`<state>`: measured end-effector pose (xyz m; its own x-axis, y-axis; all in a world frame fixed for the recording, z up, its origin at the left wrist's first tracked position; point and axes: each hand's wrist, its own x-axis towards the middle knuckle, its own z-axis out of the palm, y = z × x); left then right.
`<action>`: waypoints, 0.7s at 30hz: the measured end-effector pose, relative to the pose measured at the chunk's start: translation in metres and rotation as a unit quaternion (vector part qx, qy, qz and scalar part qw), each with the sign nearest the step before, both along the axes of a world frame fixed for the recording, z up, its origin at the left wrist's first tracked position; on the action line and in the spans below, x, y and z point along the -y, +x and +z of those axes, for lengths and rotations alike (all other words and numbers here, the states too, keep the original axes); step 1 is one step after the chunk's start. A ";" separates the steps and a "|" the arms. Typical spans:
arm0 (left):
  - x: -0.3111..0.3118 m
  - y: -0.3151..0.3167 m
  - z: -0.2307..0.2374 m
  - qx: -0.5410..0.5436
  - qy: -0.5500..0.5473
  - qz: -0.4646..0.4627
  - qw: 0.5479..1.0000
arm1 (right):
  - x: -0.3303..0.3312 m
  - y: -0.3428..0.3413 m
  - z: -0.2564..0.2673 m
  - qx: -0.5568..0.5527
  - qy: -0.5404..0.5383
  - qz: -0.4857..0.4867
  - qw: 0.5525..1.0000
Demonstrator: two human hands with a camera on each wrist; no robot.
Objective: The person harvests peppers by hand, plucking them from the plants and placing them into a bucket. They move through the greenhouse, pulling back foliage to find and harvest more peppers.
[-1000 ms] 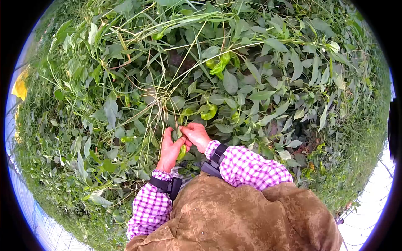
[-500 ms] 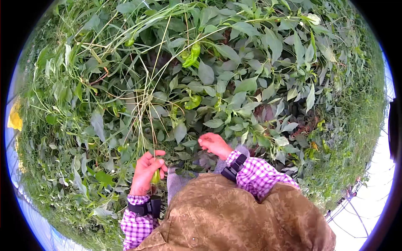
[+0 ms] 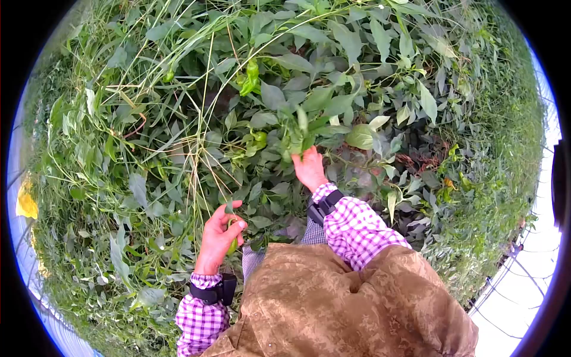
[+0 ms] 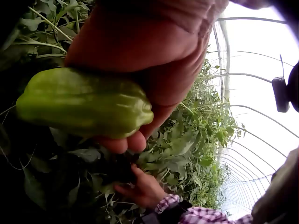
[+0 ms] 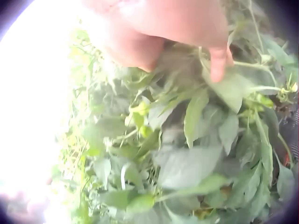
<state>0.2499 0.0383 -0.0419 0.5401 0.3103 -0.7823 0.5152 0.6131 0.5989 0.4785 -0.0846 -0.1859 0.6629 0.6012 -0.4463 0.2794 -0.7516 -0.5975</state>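
Observation:
In the left wrist view a pale green pepper lies in the curled fingers of my left hand; the head view shows this hand low, left of centre, with part of the pepper below the fingers. Farther right and higher, my right hand touches a leafy pepper branch, its fingertips partly covered by leaves. In the blurred right wrist view, a finger of the right hand lies against a leaf.
Green peppers hang on the plants at the upper middle and above the hands. Long dry grass stems cross the foliage on the left. Something yellow shows at the far left edge. Greenhouse hoops arch behind the plants.
Both hands were close together around the pepper, then parted. The left hand went down and left with it; the right hand moved right, then up into the leaves, bunching a branch.

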 end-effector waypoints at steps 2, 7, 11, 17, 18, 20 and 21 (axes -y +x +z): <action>0.002 0.019 -0.003 -0.006 0.015 -0.024 1.000 | -0.009 -0.045 -0.009 0.135 0.005 0.105 0.985; 0.021 0.053 -0.035 -0.007 0.075 -0.071 0.995 | 0.004 -0.096 0.030 -0.080 -0.011 0.067 0.994; 0.017 0.063 -0.073 -0.071 0.012 -0.036 0.997 | 0.019 -0.095 0.020 0.026 0.006 0.086 0.996; 0.004 0.079 -0.065 -0.077 0.045 0.080 0.993 | 0.079 -0.039 0.082 -0.062 0.112 0.116 0.985; -0.001 0.075 -0.072 -0.098 0.030 0.089 0.991 | 0.097 -0.031 0.079 -0.097 0.027 0.170 0.980; -0.010 0.070 -0.082 -0.132 0.005 0.117 0.984 | 0.138 -0.029 0.063 -0.083 -0.082 0.197 0.973; -0.012 0.072 -0.083 -0.119 0.010 0.121 0.985 | 0.164 -0.037 0.046 -0.034 -0.105 0.172 0.979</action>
